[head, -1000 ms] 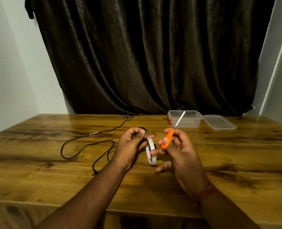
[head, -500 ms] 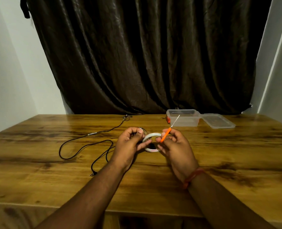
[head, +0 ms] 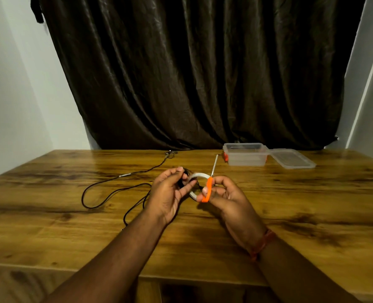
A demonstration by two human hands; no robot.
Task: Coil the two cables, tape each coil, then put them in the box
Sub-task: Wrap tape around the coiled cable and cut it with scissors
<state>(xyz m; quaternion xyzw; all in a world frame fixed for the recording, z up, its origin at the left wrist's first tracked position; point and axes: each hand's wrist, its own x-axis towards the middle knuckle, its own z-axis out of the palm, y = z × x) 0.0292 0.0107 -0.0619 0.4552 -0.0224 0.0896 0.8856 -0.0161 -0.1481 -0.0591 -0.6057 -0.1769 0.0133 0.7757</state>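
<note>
Head cam: left hand (head: pixel 169 193) grips coiled cable (head: pixel 184 178) & tape roll (head: pixel 195 182) over table (head: pixel 312 204); right hand (head: pixel 227 197) clasps orange scissors (head: pixel 209 189). Second cable (head: pixel 115 186) lies loose at left, open box (head: pixel 245 154) at rear.

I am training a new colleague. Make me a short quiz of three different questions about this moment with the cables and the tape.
1. True or false: the clear box on the table stands open, its lid lying beside it.
2. Which hand holds the orange-handled scissors? A) left hand B) right hand C) neither
3. Fill in: the loose black cable lies on the table to the ____ of the hands.

Key:
1. True
2. B; the white tape roll sits between both hands.
3. left
</note>
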